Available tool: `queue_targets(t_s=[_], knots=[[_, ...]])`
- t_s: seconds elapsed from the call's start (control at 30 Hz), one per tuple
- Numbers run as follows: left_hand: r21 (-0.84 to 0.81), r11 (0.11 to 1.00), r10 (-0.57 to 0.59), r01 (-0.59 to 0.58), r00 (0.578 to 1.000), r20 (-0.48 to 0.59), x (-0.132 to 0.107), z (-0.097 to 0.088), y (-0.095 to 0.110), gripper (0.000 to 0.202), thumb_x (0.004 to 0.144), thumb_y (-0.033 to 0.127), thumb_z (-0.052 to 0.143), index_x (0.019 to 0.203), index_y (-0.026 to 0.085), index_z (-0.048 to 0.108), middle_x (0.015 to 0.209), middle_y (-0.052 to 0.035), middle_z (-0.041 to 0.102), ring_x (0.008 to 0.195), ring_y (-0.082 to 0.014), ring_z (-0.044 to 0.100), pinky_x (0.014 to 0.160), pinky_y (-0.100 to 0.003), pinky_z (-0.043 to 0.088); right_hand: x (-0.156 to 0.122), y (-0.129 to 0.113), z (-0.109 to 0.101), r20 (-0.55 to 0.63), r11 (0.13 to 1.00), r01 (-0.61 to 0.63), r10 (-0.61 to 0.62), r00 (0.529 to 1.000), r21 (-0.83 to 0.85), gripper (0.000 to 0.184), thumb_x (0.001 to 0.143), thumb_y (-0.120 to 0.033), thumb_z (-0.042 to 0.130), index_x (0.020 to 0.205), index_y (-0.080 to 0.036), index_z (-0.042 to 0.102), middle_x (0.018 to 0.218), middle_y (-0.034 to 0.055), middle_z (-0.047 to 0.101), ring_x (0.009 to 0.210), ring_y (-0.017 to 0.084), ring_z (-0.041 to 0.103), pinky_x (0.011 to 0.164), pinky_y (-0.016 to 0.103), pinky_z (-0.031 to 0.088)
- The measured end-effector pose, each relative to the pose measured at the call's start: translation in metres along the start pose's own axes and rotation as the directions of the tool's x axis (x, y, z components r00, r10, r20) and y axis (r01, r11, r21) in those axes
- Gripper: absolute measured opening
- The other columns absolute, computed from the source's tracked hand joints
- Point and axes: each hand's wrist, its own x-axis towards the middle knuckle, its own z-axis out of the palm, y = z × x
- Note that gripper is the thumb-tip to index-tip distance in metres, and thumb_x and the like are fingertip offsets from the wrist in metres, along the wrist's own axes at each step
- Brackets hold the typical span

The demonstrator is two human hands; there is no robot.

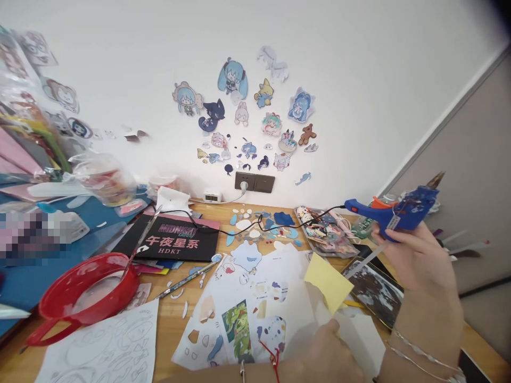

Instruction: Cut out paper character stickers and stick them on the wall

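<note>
My right hand point(423, 260) is raised at the right, closed on a blue hot glue gun point(411, 210) with an orange trigger. Its nozzle tilts up and away to the right. A translucent glue stick point(365, 261) slants down from near the palm, and a black cord point(319, 215) leaves the gun's other end. Low in the view, my left hand point(325, 348) pinches a yellow piece of paper point(329, 282) by its lower corner. White sheets with paper cutouts point(275, 303) lie beneath and left of it. Part of the left fingers is hidden behind the hand.
A red bowl with a handle point(85, 314) stands left, with a brush in it. Behind are a black folder point(171, 236), scattered blue and white scraps point(239, 218) and a tray of stickers point(325, 229). A dark framed plate point(377, 290) lies right. Paper figures cover the wall.
</note>
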Motion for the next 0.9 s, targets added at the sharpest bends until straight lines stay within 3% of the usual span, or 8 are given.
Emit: queue_targets(t_s=[0.13,0.3,0.47,0.53,0.6,0.77,0.83,0.9], knots=[[0.018,0.999,0.047,-0.048,0.998,0.044,-0.001,-0.004,0.004,0.028,0.074,0.02,0.064,0.048,0.022,0.054,0.057,0.0016,0.066,0.04,-0.0082,0.048,0.065,-0.028,0.046,-0.002,-0.002,0.0,-0.028,1.0,0.005,-0.006,1.0,-0.01,0.036,0.059,-0.005,0.065,0.091,-0.021,0.063,0.099,0.0013,0.06,0.094,0.015,0.051,0.071,0.025,0.045],[0.039,0.997,0.071,-0.073,0.997,0.029,-0.001,0.001,0.007,0.027,0.087,0.019,0.052,0.062,0.027,0.059,0.064,0.0018,0.066,0.057,-0.0113,0.058,0.075,-0.029,0.047,-0.001,-0.001,-0.002,-0.009,1.0,-0.003,0.003,1.0,-0.009,0.034,0.061,-0.004,0.064,0.09,-0.022,0.063,0.097,0.0005,0.06,0.09,0.015,0.052,0.068,0.026,0.044],[-0.011,0.99,-0.13,0.138,0.958,0.256,-0.001,0.004,0.003,0.018,0.085,0.034,0.055,0.079,0.021,0.065,0.069,-0.0021,0.068,0.065,-0.0148,0.063,0.086,-0.04,0.044,0.002,0.001,-0.006,-0.012,0.999,-0.036,0.036,0.999,-0.007,0.034,0.059,-0.006,0.064,0.089,-0.023,0.062,0.095,0.0007,0.06,0.085,0.014,0.053,0.065,0.025,0.045],[0.028,0.947,-0.313,0.32,0.899,0.307,-0.009,0.006,0.0,0.023,0.086,0.036,0.052,0.089,0.016,0.064,0.079,-0.0042,0.068,0.076,-0.0181,0.064,0.093,-0.047,0.039,0.003,0.001,-0.008,-0.023,0.999,-0.042,0.042,0.999,-0.024,0.036,0.058,-0.007,0.063,0.091,-0.024,0.062,0.101,0.0014,0.059,0.09,0.016,0.053,0.066,0.026,0.045],[0.102,0.859,-0.504,0.501,0.798,0.331,-0.023,0.007,-0.005,0.024,0.087,0.032,0.05,0.096,0.012,0.061,0.087,-0.0065,0.066,0.085,-0.0206,0.062,0.093,-0.05,0.037,0.003,0.001,-0.009,-0.038,0.999,-0.039,0.039,0.999,-0.021,0.037,0.057,-0.007,0.062,0.09,-0.024,0.062,0.101,0.0014,0.059,0.092,0.016,0.052,0.067,0.026,0.046],[0.2,0.608,-0.776,0.768,0.522,0.353,-0.063,0.0,-0.036,0.018,0.085,0.029,0.056,0.089,0.012,0.059,0.093,-0.0059,0.061,0.088,-0.0195,0.058,0.073,-0.038,0.05,0.004,0.002,-0.009,-0.045,0.999,-0.035,0.036,0.998,0.01,0.037,0.056,-0.004,0.061,0.088,-0.022,0.063,0.094,0.001,0.059,0.091,0.015,0.052,0.064,0.024,0.045],[0.17,0.542,-0.818,0.823,0.47,0.332,-0.076,-0.005,-0.061,0.018,0.084,0.029,0.057,0.09,0.012,0.059,0.098,-0.0063,0.059,0.09,-0.0196,0.057,0.073,-0.037,0.05,0.003,0.001,-0.008,-0.039,1.0,-0.02,0.02,0.999,0.011,0.038,0.056,-0.004,0.061,0.089,-0.022,0.063,0.097,0.0015,0.059,0.091,0.015,0.052,0.064,0.024,0.045],[0.088,0.507,-0.841,0.857,0.47,0.267,-0.087,-0.008,-0.09,0.021,0.086,0.027,0.055,0.1,0.013,0.056,0.103,-0.0067,0.057,0.091,-0.0189,0.057,0.074,-0.036,0.051,0.003,0.001,-0.007,-0.026,1.0,-0.02,0.021,0.999,0.013,0.038,0.056,-0.004,0.061,0.089,-0.022,0.063,0.101,0.002,0.06,0.088,0.014,0.052,0.064,0.024,0.045]])
